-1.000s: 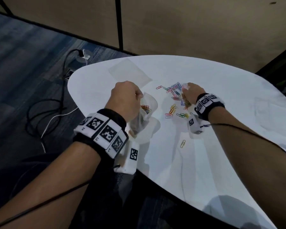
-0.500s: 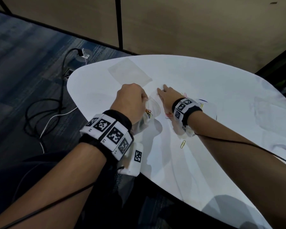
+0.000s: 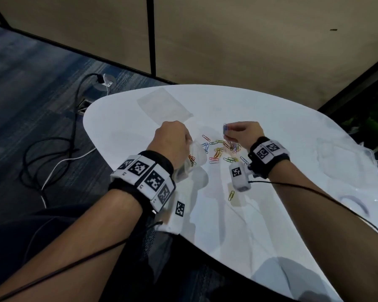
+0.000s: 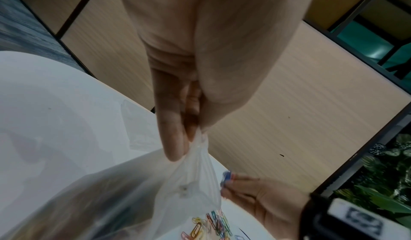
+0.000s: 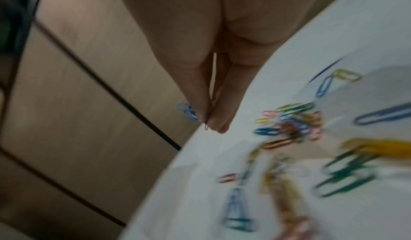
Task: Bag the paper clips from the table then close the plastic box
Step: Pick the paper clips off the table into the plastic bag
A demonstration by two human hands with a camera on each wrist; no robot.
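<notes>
Half a second on, the right hand (image 3: 241, 132) has swung back from the mouth of the bag to the far side of the scattered clips, and the pile it had covered lies in plain sight again. Its thumb and fingers (image 5: 201, 92) are drawn together in a narrow pinch on a few blue paper clips (image 3: 225, 129), held above the white counter (image 3: 271, 214); in the right wrist view the blue loops (image 5: 186, 112) stick out to the left of the fingertips.

The left hand (image 3: 169, 141) has kept its place near the counter's left edge, fingers curled tight round the gathered rim of a clear plastic bag (image 3: 193, 159). From the left wrist camera the film (image 4: 195, 178) hangs down from that pinch, and several coloured clips (image 3: 191, 160) already lie inside.

Between the two hands a loose spread of paper clips (image 3: 222, 150), red, yellow, green, blue and pink, rests on the counter, thickest just beside the right wrist. One yellow clip (image 3: 231, 195) lies apart, nearer the person, below the white wrist camera.

A flat clear sheet (image 3: 164, 104) lies on the counter beyond the left hand. At the right edge of the counter stands a transparent plastic box (image 3: 340, 162); its outline is faint against the white top, and whether its lid is up cannot be told. Black and white cables (image 3: 59, 149) trail over the blue carpet at left.
</notes>
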